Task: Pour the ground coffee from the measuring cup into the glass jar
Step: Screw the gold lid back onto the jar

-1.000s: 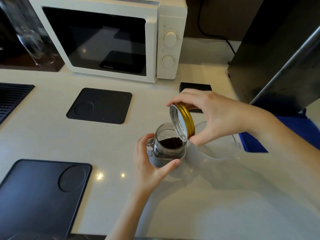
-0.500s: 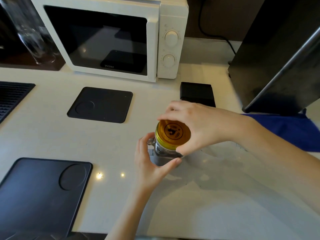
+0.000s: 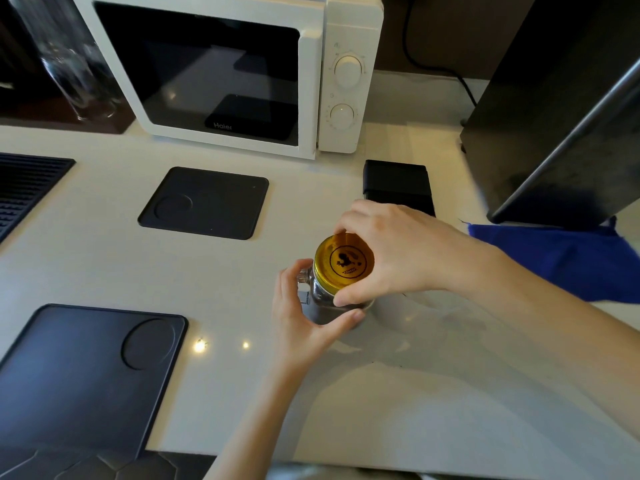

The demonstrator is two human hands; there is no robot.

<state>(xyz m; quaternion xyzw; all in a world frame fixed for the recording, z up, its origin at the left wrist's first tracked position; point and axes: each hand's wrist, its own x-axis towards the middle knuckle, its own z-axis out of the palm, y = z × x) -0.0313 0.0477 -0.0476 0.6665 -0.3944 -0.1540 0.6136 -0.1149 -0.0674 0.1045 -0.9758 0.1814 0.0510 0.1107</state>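
A small glass jar [image 3: 320,301] with a side handle stands on the white counter, dark ground coffee inside it. A gold lid [image 3: 344,262] with a black round emblem sits flat on the jar's mouth. My right hand [image 3: 391,252] grips the lid's rim from the right, fingers curled around it. My left hand [image 3: 304,323] wraps the jar's lower body from the near left side. A clear measuring cup [image 3: 401,306] is just visible right of the jar, mostly hidden under my right hand.
A white microwave [image 3: 228,74] stands at the back. Two black mats [image 3: 204,202] [image 3: 83,372] lie to the left, a small black box [image 3: 398,183] behind my right hand, a blue cloth [image 3: 561,261] and a dark appliance [image 3: 561,105] at the right.
The lid was held tilted on edge above the open jar. My right hand lowered it flat onto the jar's mouth and has stayed on it. My left hand kept its hold.
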